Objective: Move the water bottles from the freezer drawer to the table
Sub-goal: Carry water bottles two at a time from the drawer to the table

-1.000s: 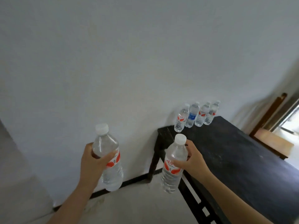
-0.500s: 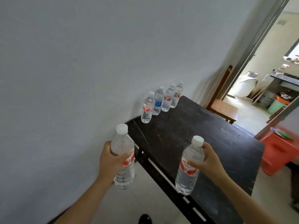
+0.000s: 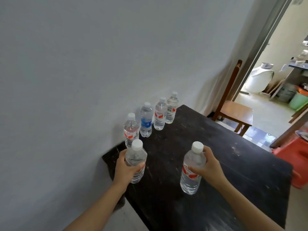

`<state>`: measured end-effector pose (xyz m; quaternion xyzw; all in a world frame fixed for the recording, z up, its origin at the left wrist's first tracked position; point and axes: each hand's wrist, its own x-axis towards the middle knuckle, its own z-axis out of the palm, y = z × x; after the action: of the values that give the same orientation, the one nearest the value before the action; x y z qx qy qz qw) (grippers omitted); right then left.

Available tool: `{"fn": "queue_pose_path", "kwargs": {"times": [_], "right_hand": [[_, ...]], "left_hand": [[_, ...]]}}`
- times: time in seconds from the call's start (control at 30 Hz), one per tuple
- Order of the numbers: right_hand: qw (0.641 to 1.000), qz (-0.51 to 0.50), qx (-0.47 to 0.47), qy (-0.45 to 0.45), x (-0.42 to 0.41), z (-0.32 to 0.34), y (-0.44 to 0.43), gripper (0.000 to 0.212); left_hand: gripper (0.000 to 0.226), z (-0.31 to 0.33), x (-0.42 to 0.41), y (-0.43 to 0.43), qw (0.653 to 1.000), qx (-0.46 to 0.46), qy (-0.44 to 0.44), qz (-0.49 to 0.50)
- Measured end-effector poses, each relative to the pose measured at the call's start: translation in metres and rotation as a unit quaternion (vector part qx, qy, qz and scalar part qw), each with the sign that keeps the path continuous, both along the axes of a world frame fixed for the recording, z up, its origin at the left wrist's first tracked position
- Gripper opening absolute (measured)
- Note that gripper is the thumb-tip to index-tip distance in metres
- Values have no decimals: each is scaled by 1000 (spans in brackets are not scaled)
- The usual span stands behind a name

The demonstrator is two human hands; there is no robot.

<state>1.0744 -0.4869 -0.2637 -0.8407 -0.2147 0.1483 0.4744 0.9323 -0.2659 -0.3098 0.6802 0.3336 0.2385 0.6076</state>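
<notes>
Left hand: grip clenched around the middle of left held bottle; long axis near upright, white cap up, base down, red label partly under the fingers. Held over the near left corner of the dark worktop; contact of base with the surface not discernible.

Right hand: grip clenched on the shoulder and upper label of right held bottle; long axis upright with a slight lean, cap up, base low over or on the worktop, cannot tell which.

Beyond the left grip, along the wall: row of four standing bottles, all upright, caps up. Count by label: three red, one blue. Nearest of the row just behind the left held bottle; blue one second from it.

Total bottles: six; two held, four standing.

Far beyond the right grip: one wooden chair by the doorway; one red plastic item past the worktop's right edge.
</notes>
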Motion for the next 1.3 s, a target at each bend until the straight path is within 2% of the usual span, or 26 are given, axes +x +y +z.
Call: {"fn": "queue_pose_path", "kwargs": {"times": [0.2, 0.37, 0.47, 0.67, 0.93, 1.3], "right_hand": [[999, -20, 12, 36, 40, -15, 23, 77], [997, -36, 5, 62, 63, -25, 44, 74], [997, -35, -10, 62, 78, -28, 67, 70], [999, 20, -36, 33, 111, -24, 124, 68], [996, 91, -21, 13, 136, -27, 187, 63], [986, 150, -58, 35, 149, -40, 189, 72]], "left_hand": [[67, -19, 55, 14, 997, -78, 24, 9], [63, -25, 87, 28, 998, -67, 17, -12], [70, -35, 100, 39, 998, -59, 30, -18], [70, -43, 112, 40, 998, -60, 17, -1], [66, -50, 114, 38, 998, -59, -23, 3], [71, -61, 113, 40, 999, -38, -9, 19]]}}
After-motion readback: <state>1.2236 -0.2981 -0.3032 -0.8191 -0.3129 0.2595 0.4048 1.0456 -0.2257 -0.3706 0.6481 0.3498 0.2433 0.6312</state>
